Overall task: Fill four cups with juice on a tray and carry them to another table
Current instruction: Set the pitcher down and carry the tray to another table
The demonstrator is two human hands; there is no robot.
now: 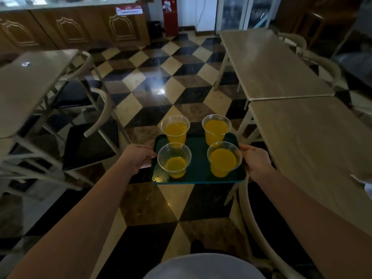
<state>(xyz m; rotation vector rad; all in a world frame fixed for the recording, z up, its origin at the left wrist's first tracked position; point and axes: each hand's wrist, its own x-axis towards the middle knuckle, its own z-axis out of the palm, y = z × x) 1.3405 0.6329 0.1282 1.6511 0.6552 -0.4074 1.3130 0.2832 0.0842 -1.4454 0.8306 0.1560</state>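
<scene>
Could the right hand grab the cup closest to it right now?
Probably not. The right hand is busy gripping the tray edge. The near right cup stands close by with nothing between, but letting go would likely tip the tray, which the left hand holds too.

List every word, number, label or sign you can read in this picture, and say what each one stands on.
No text can be read.
Red, white and blue sticker on the brown wooden counter: print too blurred to read.
Tall red cabinet with a white picture: no legible words.
Dark green plastic tray and four clear plastic cups of orange juice: no print visible.
</scene>
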